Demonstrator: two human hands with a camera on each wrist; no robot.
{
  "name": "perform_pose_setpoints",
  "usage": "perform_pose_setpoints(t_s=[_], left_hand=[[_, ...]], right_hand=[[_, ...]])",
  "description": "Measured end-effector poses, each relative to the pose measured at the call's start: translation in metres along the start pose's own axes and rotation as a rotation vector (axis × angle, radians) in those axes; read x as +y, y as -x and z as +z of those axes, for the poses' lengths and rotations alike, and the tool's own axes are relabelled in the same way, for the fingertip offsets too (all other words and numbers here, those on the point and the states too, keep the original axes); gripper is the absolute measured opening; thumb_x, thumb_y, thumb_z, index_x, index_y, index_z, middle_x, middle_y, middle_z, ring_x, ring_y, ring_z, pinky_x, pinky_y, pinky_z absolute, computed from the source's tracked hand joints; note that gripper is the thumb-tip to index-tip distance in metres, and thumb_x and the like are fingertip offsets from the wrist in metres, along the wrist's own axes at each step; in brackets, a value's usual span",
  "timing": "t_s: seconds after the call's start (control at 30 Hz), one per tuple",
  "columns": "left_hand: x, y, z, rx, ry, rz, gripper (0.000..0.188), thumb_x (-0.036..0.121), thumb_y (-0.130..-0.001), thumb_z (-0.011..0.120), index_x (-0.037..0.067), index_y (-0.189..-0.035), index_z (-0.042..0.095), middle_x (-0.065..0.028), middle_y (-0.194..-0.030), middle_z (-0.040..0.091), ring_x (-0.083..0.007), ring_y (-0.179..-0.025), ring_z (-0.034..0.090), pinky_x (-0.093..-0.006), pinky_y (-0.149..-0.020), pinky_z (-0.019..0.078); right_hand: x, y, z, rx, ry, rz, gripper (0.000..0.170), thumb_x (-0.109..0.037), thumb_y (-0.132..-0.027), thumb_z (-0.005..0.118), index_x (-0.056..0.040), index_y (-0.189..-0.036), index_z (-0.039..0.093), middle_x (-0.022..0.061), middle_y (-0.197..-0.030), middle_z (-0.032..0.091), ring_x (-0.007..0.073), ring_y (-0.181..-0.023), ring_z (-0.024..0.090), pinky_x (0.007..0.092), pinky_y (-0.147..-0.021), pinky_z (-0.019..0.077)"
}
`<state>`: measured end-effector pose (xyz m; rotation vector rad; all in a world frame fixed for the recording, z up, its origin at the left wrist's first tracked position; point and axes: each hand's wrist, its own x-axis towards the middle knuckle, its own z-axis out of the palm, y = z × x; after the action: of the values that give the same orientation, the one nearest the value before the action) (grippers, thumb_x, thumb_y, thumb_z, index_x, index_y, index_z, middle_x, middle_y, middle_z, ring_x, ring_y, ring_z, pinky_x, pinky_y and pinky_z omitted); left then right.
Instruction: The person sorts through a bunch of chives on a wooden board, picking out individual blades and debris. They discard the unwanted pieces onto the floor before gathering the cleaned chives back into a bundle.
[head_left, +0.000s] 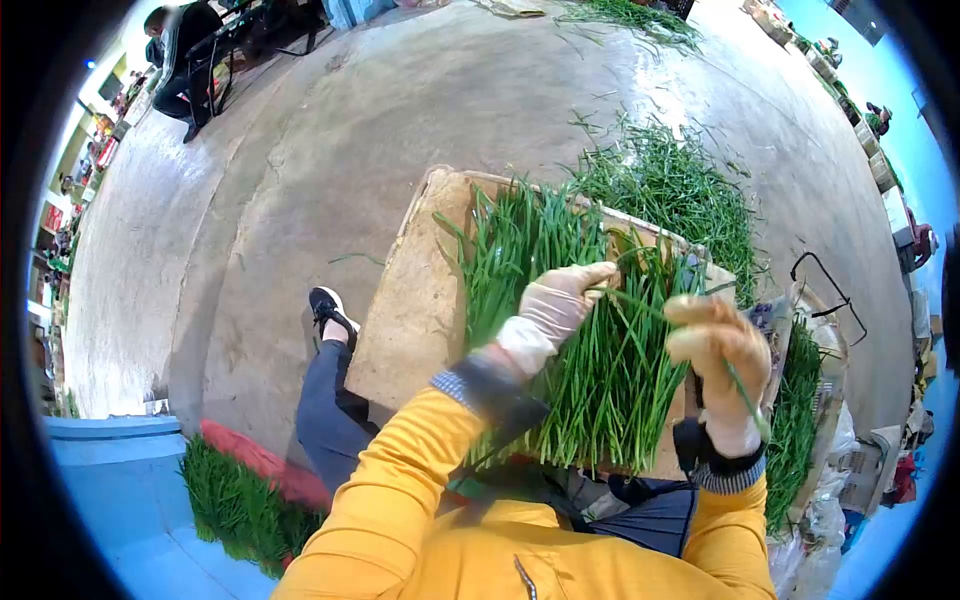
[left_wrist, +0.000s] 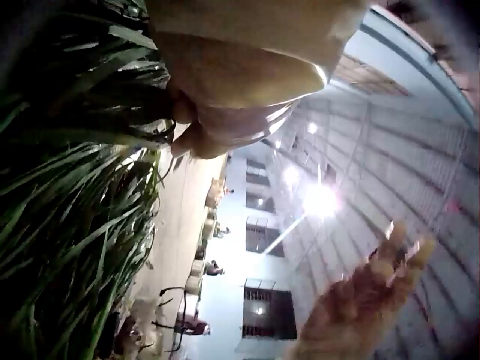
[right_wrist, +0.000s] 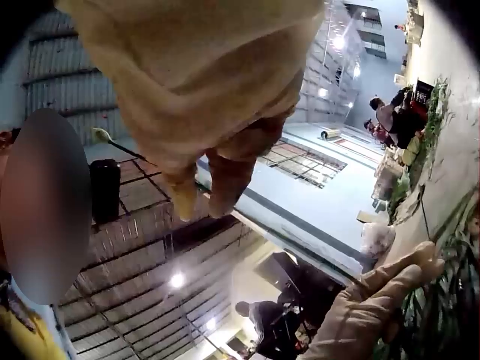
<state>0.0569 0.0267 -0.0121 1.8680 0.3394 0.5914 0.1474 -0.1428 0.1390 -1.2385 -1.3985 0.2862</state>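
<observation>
In the head view, the gloved left hand [head_left: 560, 305] is over the middle of a heap of long, flat green leaves [head_left: 610, 400], its thumb and fingers pinching one end of a single green stalk [head_left: 638, 303]. The stalk runs across to the gloved right hand [head_left: 722, 365], raised at the heap's right side, whose curled fingers hold it farther along. A pale, bulb-like tip [right_wrist: 101, 135] ends the stalk beyond the right hand in the right wrist view. The leaves lie in rows on a worn board [head_left: 410, 300] before the person's lap.
More loose leaves [head_left: 680, 200] are strewn on the concrete floor [head_left: 330, 130] past the board. Another bundle of greens [head_left: 225, 500] lies by a red cloth [head_left: 265, 465] at lower left. A basket of greens [head_left: 797, 420] stands at right. A seated person [head_left: 185, 60] is far left.
</observation>
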Motion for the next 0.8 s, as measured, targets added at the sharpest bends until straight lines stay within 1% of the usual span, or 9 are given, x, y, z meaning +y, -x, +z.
perform_pose_setpoints(t_s=[0.1,0.2,0.27,0.37,0.43,0.47,0.5,0.57,0.8], left_hand=[[0.032,0.016,-0.027,-0.087,-0.008,0.025,0.028,0.009,-0.087,0.068,0.007,-0.115,0.068,-0.0100,-0.100,0.072,-0.0151,-0.088,0.068,-0.0240,-0.078,0.0525],[0.011,0.035,-0.032,-0.117,0.078,0.045,0.026,0.008,-0.087,0.068,0.008,-0.113,0.069,-0.0096,-0.090,0.072,-0.0151,-0.075,0.068,-0.0257,-0.068,0.0538],[0.010,0.041,-0.029,-0.109,-0.059,0.045,0.026,0.006,-0.087,0.067,0.007,-0.113,0.068,-0.0089,-0.088,0.071,-0.0153,-0.074,0.068,-0.0258,-0.068,0.0540],[-0.003,0.049,-0.016,-0.028,-0.158,0.085,0.026,0.005,-0.087,0.064,0.009,-0.113,0.068,-0.0074,-0.082,0.070,-0.0163,-0.070,0.067,-0.0272,-0.065,0.0537],[0.005,0.052,-0.010,-0.069,-0.165,-0.021,0.025,0.009,-0.089,0.062,0.010,-0.113,0.067,-0.0069,-0.080,0.069,-0.0178,-0.067,0.066,-0.0276,-0.062,0.0522],[0.003,0.050,-0.006,0.051,-0.564,0.282,0.024,0.012,-0.090,0.062,0.012,-0.114,0.067,-0.0075,-0.080,0.068,-0.0195,-0.065,0.065,-0.0296,-0.060,0.0511],[-0.007,0.049,-0.001,-0.089,-0.625,0.093,0.026,0.017,-0.090,0.063,0.012,-0.115,0.067,-0.0105,-0.081,0.068,-0.0220,-0.068,0.065,-0.0313,-0.063,0.0518],[-0.043,0.050,0.014,-0.054,-0.001,-0.119,0.025,0.018,-0.090,0.063,0.013,-0.114,0.068,-0.0137,-0.086,0.068,-0.0236,-0.073,0.067,-0.0320,-0.066,0.0521],[-0.027,0.058,0.000,-0.012,-0.195,-0.030,0.024,0.025,-0.088,0.068,0.002,-0.096,0.071,-0.0069,-0.074,0.067,-0.0136,-0.064,0.061,-0.0275,-0.060,0.0488]], right_hand=[[0.022,0.045,-0.005,0.239,0.097,-0.101,0.026,-0.020,-0.098,0.055,-0.0118,-0.123,0.053,0.0077,-0.086,0.070,0.0232,-0.082,0.065,0.0318,-0.075,0.0516],[0.040,0.054,-0.014,0.797,-0.144,0.437,0.030,-0.029,-0.098,0.056,-0.0134,-0.123,0.053,0.0047,-0.094,0.068,0.0111,-0.070,0.057,0.0209,-0.063,0.0460],[0.098,0.083,-0.045,0.898,-0.849,0.451,0.028,-0.023,-0.097,0.058,-0.0106,-0.122,0.059,0.0017,-0.106,0.066,0.0091,-0.068,0.057,0.0185,-0.056,0.0465],[0.090,0.053,-0.003,0.844,-1.051,0.347,0.036,-0.027,-0.096,0.061,-0.0112,-0.127,0.057,-0.0024,-0.099,0.066,0.0060,-0.065,0.056,0.0174,-0.051,0.0441],[0.087,0.036,0.037,0.604,-0.717,0.552,0.030,-0.029,-0.095,0.061,-0.0110,-0.119,0.062,-0.0050,-0.092,0.067,0.0051,-0.065,0.056,0.0176,-0.051,0.0425],[0.091,0.039,0.050,0.385,-0.544,0.632,0.027,-0.029,-0.096,0.060,-0.0105,-0.115,0.064,-0.0044,-0.091,0.068,0.0054,-0.067,0.057,0.0181,-0.054,0.0432],[0.097,0.045,0.062,0.163,-0.369,0.700,0.025,-0.029,-0.096,0.060,-0.0101,-0.110,0.066,-0.0038,-0.089,0.068,0.0058,-0.069,0.059,0.0185,-0.057,0.0439],[0.108,0.057,0.076,0.149,-0.417,0.734,0.027,-0.029,-0.099,0.054,-0.0067,-0.110,0.065,0.0018,-0.099,0.070,0.0060,-0.076,0.060,0.0210,-0.063,0.0459],[0.084,0.103,0.098,0.056,-0.029,0.314,0.016,-0.011,-0.099,0.051,0.0021,-0.103,0.059,0.0126,-0.099,0.067,0.0234,-0.091,0.065,0.0317,-0.079,0.0526]])
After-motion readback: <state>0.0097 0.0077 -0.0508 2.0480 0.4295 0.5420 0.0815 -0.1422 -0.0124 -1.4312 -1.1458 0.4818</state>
